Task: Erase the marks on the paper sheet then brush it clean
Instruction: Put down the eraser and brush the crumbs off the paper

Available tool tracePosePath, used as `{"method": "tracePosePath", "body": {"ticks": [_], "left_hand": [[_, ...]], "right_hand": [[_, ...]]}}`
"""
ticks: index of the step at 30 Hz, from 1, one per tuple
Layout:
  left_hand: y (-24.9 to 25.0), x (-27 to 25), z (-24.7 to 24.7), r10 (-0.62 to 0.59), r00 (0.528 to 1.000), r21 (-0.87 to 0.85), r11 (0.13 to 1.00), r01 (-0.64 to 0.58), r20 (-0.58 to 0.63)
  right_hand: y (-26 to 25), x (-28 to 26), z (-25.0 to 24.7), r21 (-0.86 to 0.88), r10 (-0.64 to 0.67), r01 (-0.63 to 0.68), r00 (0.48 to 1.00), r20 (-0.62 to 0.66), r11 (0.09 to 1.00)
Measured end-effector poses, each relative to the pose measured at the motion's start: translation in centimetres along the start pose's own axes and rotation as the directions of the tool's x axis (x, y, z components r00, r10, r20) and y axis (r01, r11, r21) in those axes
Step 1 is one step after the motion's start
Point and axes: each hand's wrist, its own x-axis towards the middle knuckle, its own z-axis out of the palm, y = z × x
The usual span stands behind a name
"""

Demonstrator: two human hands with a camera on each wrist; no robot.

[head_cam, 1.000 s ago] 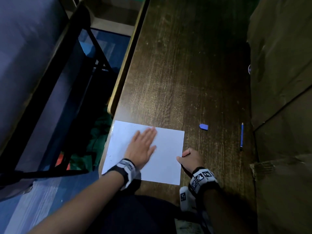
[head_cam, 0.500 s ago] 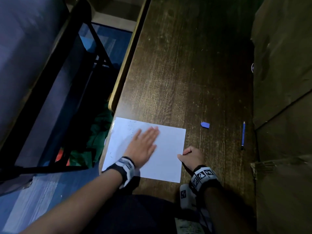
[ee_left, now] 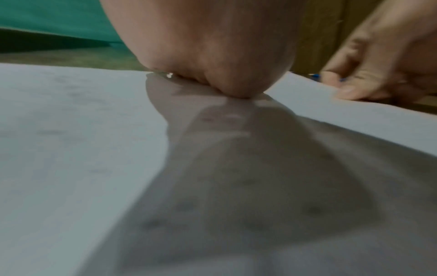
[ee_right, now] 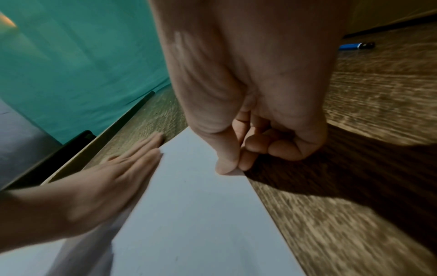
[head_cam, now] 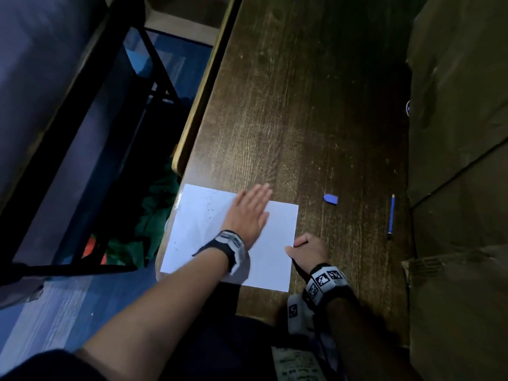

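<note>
The white paper sheet [head_cam: 275, 243] lies at the table's near left corner, with faint pencil marks [head_cam: 209, 209] on its far left part. My left hand [head_cam: 254, 203] presses flat on the sheet, fingers straight, their tips reaching past the far edge. In the right wrist view the left hand [ee_right: 113, 177] lies flat along the paper [ee_right: 189, 214]. My right hand [head_cam: 298, 244] pinches the sheet's right edge between thumb and forefinger [ee_right: 232, 167]. A small blue eraser [head_cam: 330, 198] lies on the wood beyond the sheet's far right corner, untouched.
A blue pencil [head_cam: 391, 215] lies right of the eraser, close to tall cardboard boxes [head_cam: 461, 160] along the right. The dark wooden table [head_cam: 302, 105] stretches ahead. Its left edge [head_cam: 192, 127] drops to a chair frame and green cloth.
My left hand has slid forward and slightly right over the sheet, its fingertips now past the far edge. The right hand keeps its pinch on the right edge.
</note>
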Motion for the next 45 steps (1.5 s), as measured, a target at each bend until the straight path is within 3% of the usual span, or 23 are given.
{"method": "tracePosePath", "body": {"ticks": [2, 4, 6, 7, 9, 11, 14, 16, 18, 20, 22, 24, 25, 27, 29, 32, 35, 37, 39, 40, 41, 42, 45], "left_hand": [[-2.6, -0.2, -0.6, -0.177, 0.984, -0.024, 0.984, 0.176, -0.023], [-3.1, -0.1, -1.5, -0.247, 0.969, -0.045, 0.968, 0.246, -0.013], [-1.2, 0.4, -2.2, -0.138, 0.990, -0.081, 0.987, 0.136, -0.021], [0.3, 0.5, -2.1, -0.012, 1.000, -0.087, 0.996, 0.010, -0.018], [3.4, 0.1, -1.3, 0.266, 0.963, -0.039, 0.964, -0.264, 0.052], [4.1, -0.6, -0.2, 0.329, 0.938, 0.035, 0.942, -0.334, 0.112], [0.5, -0.9, 0.2, 0.067, 0.997, 0.057, 0.996, -0.069, 0.031], [-2.8, -1.4, -0.2, -0.162, 0.986, 0.032, 0.986, 0.163, -0.031], [-4.2, -1.6, -1.1, -0.289, 0.957, 0.006, 0.957, 0.289, -0.035], [-2.5, -1.4, -1.8, -0.192, 0.981, -0.031, 0.981, 0.191, -0.035], [0.7, -2.0, -0.8, 0.134, 0.991, -0.070, 0.988, -0.135, -0.020], [2.7, -3.7, 1.3, 0.417, 0.909, -0.020, 0.909, -0.416, 0.030], [2.6, -4.8, 2.5, 0.477, 0.878, 0.021, 0.878, -0.478, 0.038], [0.4, -6.3, 3.9, 0.485, 0.874, 0.060, 0.872, -0.485, 0.024], [-3.0, -7.2, 3.8, 0.420, 0.908, 0.078, 0.905, -0.418, -0.003], [-8.1, -7.7, 2.4, 0.193, 0.977, 0.049, 0.981, -0.189, -0.088], [-10.1, -8.3, 2.0, 0.031, 0.988, 0.031, 0.999, -0.027, -0.149], [-9.4, -9.4, 2.8, 0.208, 0.969, 0.036, 0.978, -0.205, -0.134], [-8.6, -11.6, 4.0, 0.516, 0.856, 0.081, 0.854, -0.514, -0.007], [-8.7, -12.4, 4.1, 0.604, 0.795, 0.109, 0.788, -0.606, 0.054], [-9.3, -12.4, 4.0, 0.634, 0.769, 0.121, 0.760, -0.639, 0.080], [-10.1, -12.0, 3.5, 0.618, 0.782, 0.115, 0.774, -0.623, 0.079], [-13.1, -9.4, 1.8, 0.426, 0.905, 0.118, 0.898, -0.424, 0.010]], "right_hand": [[-0.1, 0.0, -0.1, -0.006, 0.006, -0.006, 1.000, 0.007, 1.000], [-0.2, 0.1, -0.1, -0.017, 0.018, -0.017, 1.000, 0.011, 1.000], [-0.3, 0.1, -0.1, -0.016, 0.028, -0.028, 1.000, 0.014, 0.999], [-0.3, 0.1, -0.1, -0.020, 0.028, -0.028, 1.000, 0.013, 0.999], [-0.3, 0.2, 0.0, -0.039, 0.009, -0.008, 1.000, 0.011, 0.999], [-0.2, 0.2, 0.0, -0.046, -0.007, 0.007, 1.000, 0.008, 0.999], [-0.2, 0.3, -0.1, -0.055, 0.010, -0.009, 1.000, 0.018, 0.998], [-0.3, 0.2, -0.2, -0.060, 0.022, -0.020, 0.999, 0.027, 0.998], [-0.5, 0.3, -0.3, -0.064, 0.034, -0.032, 0.999, 0.031, 0.997], [-0.7, 0.3, -0.2, -0.062, 0.037, -0.035, 0.999, 0.033, 0.997], [-0.7, 0.2, -0.2, -0.067, 0.036, -0.034, 0.999, 0.037, 0.997], [-0.7, 0.2, -0.1, -0.054, 0.040, -0.038, 0.999, 0.029, 0.998], [-0.6, 0.2, -0.1, -0.045, 0.040, -0.039, 0.999, 0.021, 0.998], [-0.4, 0.1, 0.0, -0.048, 0.026, -0.025, 1.000, 0.012, 0.999], [-0.4, 0.0, 0.0, -0.038, 0.018, -0.018, 1.000, 0.010, 0.999], [-0.4, -0.1, -0.1, -0.027, 0.017, -0.017, 1.000, 0.002, 0.999], [-0.3, -0.1, -0.1, -0.037, 0.017, -0.016, 1.000, 0.005, 0.999], [-0.3, -0.1, -0.1, -0.037, 0.012, -0.012, 1.000, 0.003, 0.999], [-0.4, -0.1, -0.1, -0.048, 0.004, -0.004, 1.000, 0.002, 0.999], [-0.3, -0.1, -0.1, -0.052, 0.004, -0.004, 1.000, 0.001, 0.999], [-0.3, -0.1, -0.1, -0.055, 0.004, -0.004, 1.000, 0.001, 0.998], [-0.3, -0.1, -0.1, -0.058, 0.002, -0.002, 1.000, 0.003, 0.998], [-0.3, -0.1, -0.1, -0.068, 0.001, -0.001, 1.000, 0.008, 0.998]]}}
